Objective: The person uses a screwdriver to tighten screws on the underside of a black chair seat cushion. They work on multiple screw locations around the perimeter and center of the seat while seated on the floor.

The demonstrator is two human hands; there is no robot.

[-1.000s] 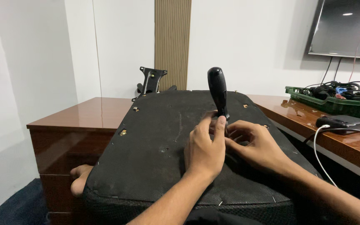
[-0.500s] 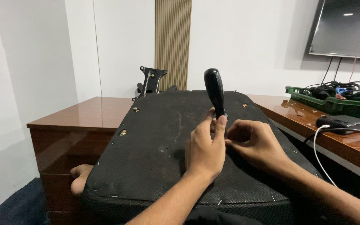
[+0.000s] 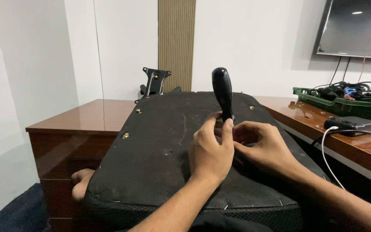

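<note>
Left hand (image 3: 211,152) around screwdriver (image 3: 223,92)

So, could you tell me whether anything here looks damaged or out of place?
Yes: the seat lies underside up, its black fabric scuffed, with staples sticking out along the near edge. A metal bracket stands loose behind it. Both hands, left and right, steady an upright screwdriver.
</note>
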